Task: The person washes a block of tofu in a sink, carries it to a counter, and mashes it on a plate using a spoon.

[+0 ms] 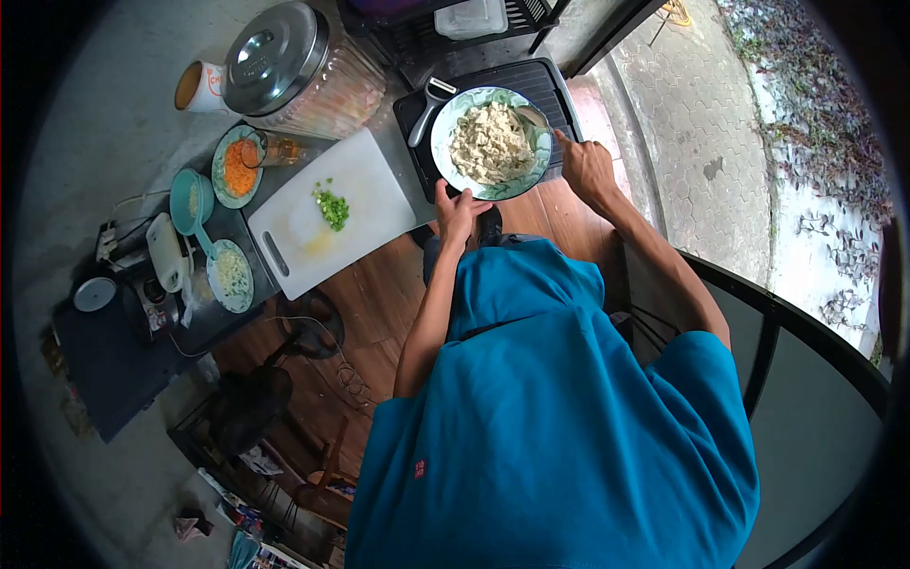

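A white bowl with a green pattern (443,144) holds a pale, lumpy mixture (488,142). It stands on a black ridged griddle plate (507,76). My left hand (457,211) grips the near rim, thumb on top and fingers beneath. In my right hand (590,174) is the handle of a spoon (533,116), its head resting in the mixture at the bowl's right side. A peeler (423,119) lies just left of the bowl. On the white cutting board (365,171) sits a small heap of chopped green onion (332,209).
Left of the board are a plate of grated orange food (239,169), a glass (277,150), a teal strainer (190,204) and a plate of chopped pale food (230,275). A large lidded jar (322,85) and a mug (201,87) stand behind. A railing (806,346) runs at right.
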The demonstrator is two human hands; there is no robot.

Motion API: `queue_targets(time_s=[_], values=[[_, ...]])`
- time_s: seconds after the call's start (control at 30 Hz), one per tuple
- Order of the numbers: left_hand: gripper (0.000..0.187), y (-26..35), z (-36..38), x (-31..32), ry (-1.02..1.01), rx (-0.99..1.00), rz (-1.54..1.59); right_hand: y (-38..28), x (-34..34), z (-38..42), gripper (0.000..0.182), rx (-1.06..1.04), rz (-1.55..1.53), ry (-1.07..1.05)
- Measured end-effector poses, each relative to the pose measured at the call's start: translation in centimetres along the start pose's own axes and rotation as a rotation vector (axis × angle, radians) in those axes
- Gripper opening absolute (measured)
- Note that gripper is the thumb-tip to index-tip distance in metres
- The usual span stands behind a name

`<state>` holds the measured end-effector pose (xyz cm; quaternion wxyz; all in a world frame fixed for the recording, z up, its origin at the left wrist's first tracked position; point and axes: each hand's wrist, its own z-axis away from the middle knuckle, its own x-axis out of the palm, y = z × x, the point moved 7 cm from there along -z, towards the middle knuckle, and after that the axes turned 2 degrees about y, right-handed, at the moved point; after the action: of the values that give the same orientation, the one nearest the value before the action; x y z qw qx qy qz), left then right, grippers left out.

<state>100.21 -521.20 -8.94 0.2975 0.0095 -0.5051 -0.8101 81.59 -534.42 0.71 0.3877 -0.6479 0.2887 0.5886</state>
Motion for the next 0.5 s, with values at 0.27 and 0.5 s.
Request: queue_targets(time_s=[0.27,0.5], values=[[0.035,-0.1,-0.2,-0.1,0.013,-0.042,-0.016,-3.3,1.2,0.0,0.040,-0.153,-0.021,0.002],[0.029,0.7,0.1,0.1,-0.010,-0.029,0.002,-4.3,2.0,1.4,0.046,-0.242,0.001,0.008]])
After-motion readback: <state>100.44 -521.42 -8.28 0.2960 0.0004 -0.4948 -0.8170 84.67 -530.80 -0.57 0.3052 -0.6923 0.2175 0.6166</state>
